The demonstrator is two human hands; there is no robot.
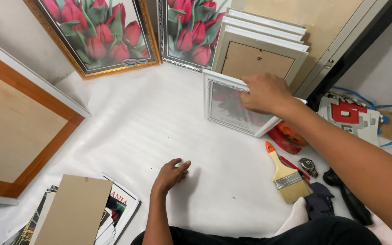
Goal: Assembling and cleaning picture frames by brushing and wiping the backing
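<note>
Right hand [265, 94] grips the top edge of a small white picture frame [227, 106], fingers curled over it, holding it tilted up off the white sheet [159, 122] at two o'clock. Left hand [171, 173] rests loosely spread on the sheet at six o'clock, holding nothing. At four o'clock a paintbrush [285, 177] lies near a wristwatch [308, 166].

white sheet [159, 131] centre open (frames [259, 50] crowd the back).

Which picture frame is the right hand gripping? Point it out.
The small white frame with red flowers, standing tilted on the sheet under the right hand; the others lean untouched.
</note>
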